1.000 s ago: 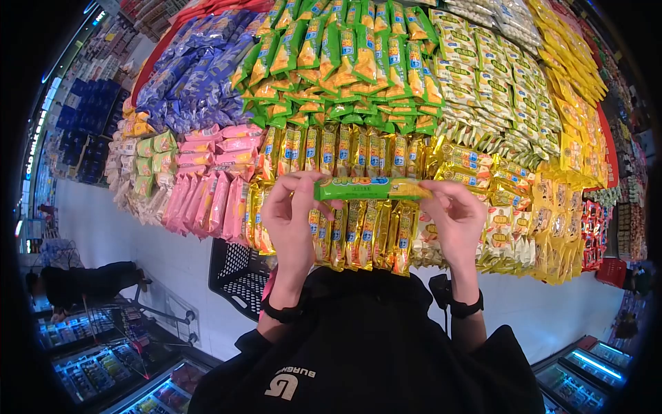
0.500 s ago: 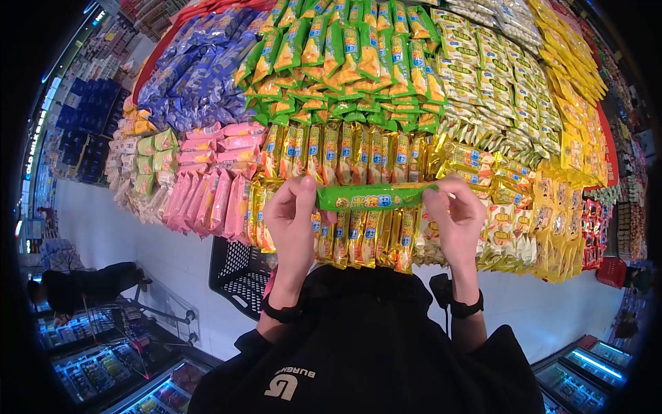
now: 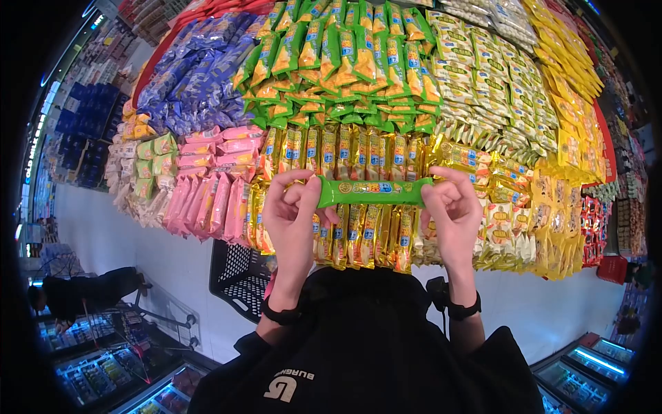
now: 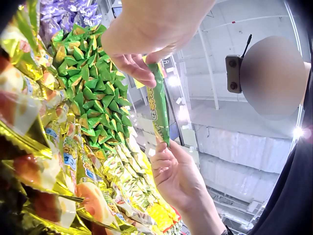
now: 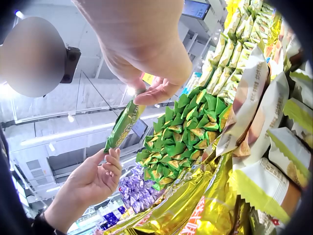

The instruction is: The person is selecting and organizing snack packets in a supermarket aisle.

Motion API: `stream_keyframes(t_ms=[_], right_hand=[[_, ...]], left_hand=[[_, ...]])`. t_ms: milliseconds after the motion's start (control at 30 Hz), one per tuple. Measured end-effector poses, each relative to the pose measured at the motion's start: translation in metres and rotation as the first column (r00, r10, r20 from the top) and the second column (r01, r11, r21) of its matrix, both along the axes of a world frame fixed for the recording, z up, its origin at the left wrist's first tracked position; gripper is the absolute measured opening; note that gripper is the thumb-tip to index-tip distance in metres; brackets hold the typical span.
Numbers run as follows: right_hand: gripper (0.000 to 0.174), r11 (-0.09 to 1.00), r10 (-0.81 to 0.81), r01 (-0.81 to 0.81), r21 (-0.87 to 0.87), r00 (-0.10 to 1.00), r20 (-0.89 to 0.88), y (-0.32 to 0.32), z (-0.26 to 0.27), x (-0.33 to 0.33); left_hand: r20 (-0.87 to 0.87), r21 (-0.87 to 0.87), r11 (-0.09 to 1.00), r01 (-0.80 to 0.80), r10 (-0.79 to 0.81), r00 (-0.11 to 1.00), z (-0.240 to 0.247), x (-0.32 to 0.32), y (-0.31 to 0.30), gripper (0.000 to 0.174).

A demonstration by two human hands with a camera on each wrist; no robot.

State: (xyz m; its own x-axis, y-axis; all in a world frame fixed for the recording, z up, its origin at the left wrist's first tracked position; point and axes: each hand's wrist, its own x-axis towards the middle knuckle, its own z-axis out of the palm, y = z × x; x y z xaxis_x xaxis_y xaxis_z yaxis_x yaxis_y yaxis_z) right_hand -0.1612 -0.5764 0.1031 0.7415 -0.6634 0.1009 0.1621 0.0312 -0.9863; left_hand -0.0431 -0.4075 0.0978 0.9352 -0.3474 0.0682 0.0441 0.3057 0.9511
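Note:
A long green snack packet is held level between both hands above gold packets in the head view. The left hand pinches its left end between thumb and fingers, and the right hand pinches its right end. In the left wrist view the green packet spans from the left hand to the right hand. The right wrist view has the packet between the right hand and the left hand.
Green packets are piled behind the gold ones, with purple packets and pink packets to the left. White-green packets lie to the right. A black basket is below the display's left part; a person is at far left.
The green packet has turned about its long axis, so a different printed side faces the head camera. Both hands keep their grip at its ends and have shifted only slightly.

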Motion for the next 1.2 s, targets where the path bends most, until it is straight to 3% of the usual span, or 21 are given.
stream_keyframes(t_ms=[267, 467, 567, 667, 767, 867, 967, 1033, 1100, 1167, 1200], right_hand=[[0.02, 0.999, 0.03, -0.03, -0.016, 0.999, -0.018, 0.0, -0.003, 0.001], [0.018, 0.998, 0.054, -0.055, -0.014, 0.996, -0.066, -0.003, -0.009, 0.002], [0.019, 0.997, 0.077, -0.079, -0.015, 0.995, -0.065, -0.005, -0.013, 0.0], [0.022, 0.995, 0.093, -0.095, -0.03, 0.993, -0.071, -0.005, -0.006, -0.002], [0.027, 0.98, 0.084, -0.09, -0.175, 0.996, -0.042, 0.0, -0.009, 0.003], [0.029, 0.968, 0.078, -0.101, -0.231, 0.991, -0.105, -0.003, -0.016, 0.002], [0.025, 0.896, 0.061, -0.185, -0.403, 0.951, -0.302, -0.004, -0.004, 0.0], [0.023, 0.829, 0.034, -0.195, -0.524, 0.953, -0.302, 0.0, 0.0, 0.001], [0.025, 0.729, 0.037, -0.242, -0.64, 0.948, -0.316, 0.002, 0.003, 0.002], [0.025, 0.625, 0.071, -0.264, -0.735, 0.957, -0.283, 0.004, 0.005, 0.005], [0.026, 0.569, 0.088, -0.27, -0.777, 0.959, -0.269, 0.006, 0.005, 0.006]], left_hand=[[0.036, 0.049, 0.999, -0.017, 0.016, 0.999, 0.002, 0.0, 0.003, 0.014], [0.055, -0.073, 0.986, 0.153, -0.149, 0.987, 0.001, -0.002, 0.01, 0.02], [0.203, 0.001, 0.988, 0.154, -0.152, 0.967, 0.002, -0.005, 0.006, 0.029], [0.159, 0.061, 0.993, 0.101, -0.109, 0.981, -0.002, -0.004, 0.004, 0.032], [0.229, 0.079, 0.996, 0.05, -0.067, 0.971, -0.004, -0.006, 0.001, 0.027], [0.384, 0.147, 0.989, -0.032, -0.028, 0.923, -0.002, -0.004, 0.001, 0.022], [0.688, 0.239, 0.945, -0.224, -0.002, 0.726, -0.003, 0.005, 0.003, 0.015], [0.73, 0.234, 0.94, -0.25, 0.0, 0.683, 0.001, 0.01, 0.001, 0.013], [0.591, 0.171, 0.977, -0.125, 0.0, 0.807, 0.006, 0.009, -0.001, 0.01], [0.206, -0.039, 0.993, 0.108, -0.098, 0.974, 0.008, -0.001, -0.004, 0.008], [0.224, -0.035, 0.994, 0.108, -0.097, 0.97, 0.007, 0.0, -0.004, 0.008]])
